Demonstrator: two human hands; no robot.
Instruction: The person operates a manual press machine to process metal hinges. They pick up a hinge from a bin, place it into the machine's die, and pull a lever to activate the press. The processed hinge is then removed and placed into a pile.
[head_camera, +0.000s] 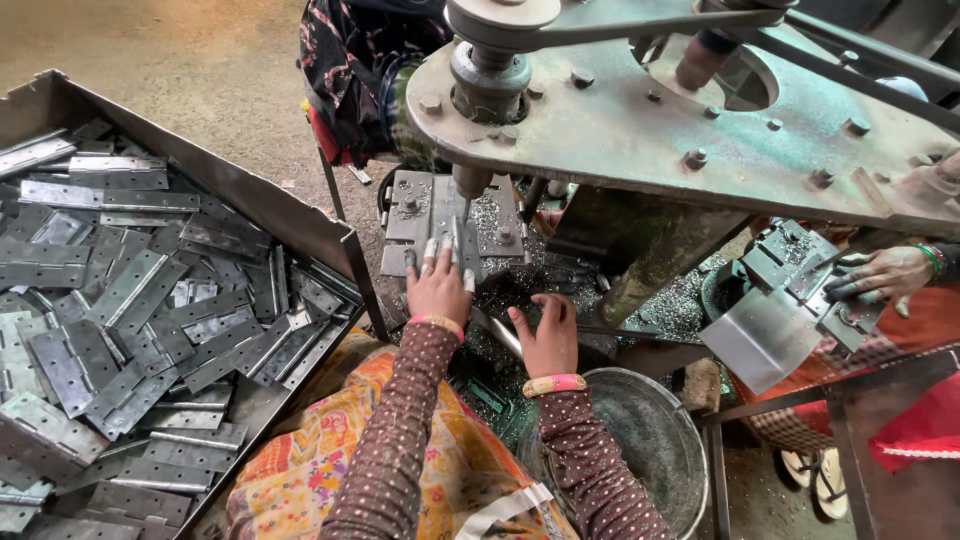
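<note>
Two hands at a drill press, holding a metal hinge under the bit.

The hinge (452, 243) lies flat on the small press plate (412, 205), straight under the drill bit (466, 205), in the middle of the scene. The left hand (438, 290) reaches far forward, palm down, its taped fingers (430, 250) spread narrow and pressing on the hinge. The right hand (547, 335) rests nearer and to the right, fingers loosely curled on the shaving-strewn tabletop (640, 310), holding nothing that can be seen. The heavy grey machine arm (640, 130) overhangs the plate and hides what lies behind. A tray (250, 195) piled with hinges fills the left; a round metal tub (650, 440) sits near right. Far right, another person's hand (885, 272) rests on a second jig (800, 290).
</note>
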